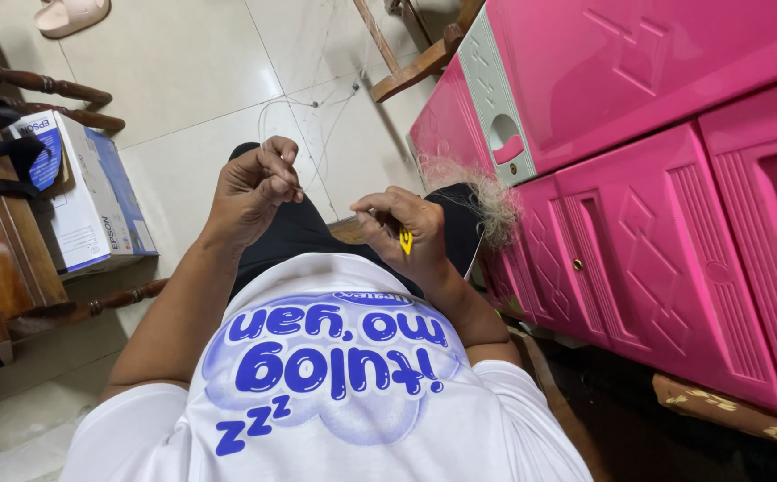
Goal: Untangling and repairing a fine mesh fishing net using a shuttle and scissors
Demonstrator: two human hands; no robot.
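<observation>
Left hand (pixel 254 187) fingers pinch a thin thread (pixel 317 134), probably light, limp and snappable; at three o'clock, right hand (pixel 411 234) pinches a small yellow tool (pixel 405 240).

Pink plastic cabinet (pixel 674 205), white printer box (pixel 85 205), wooden chair (pixel 0 259), beige slipper (pixel 71 13)

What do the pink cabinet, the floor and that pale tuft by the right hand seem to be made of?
The pink cabinet looks like moulded plastic: glossy, with raised patterns pressed into its doors. The floor seems glazed ceramic tile, shiny, with straight joint lines. The pale tuft beside the right hand looks like fine hair or synthetic fibre, frizzy and loose; which one is unclear.
</observation>
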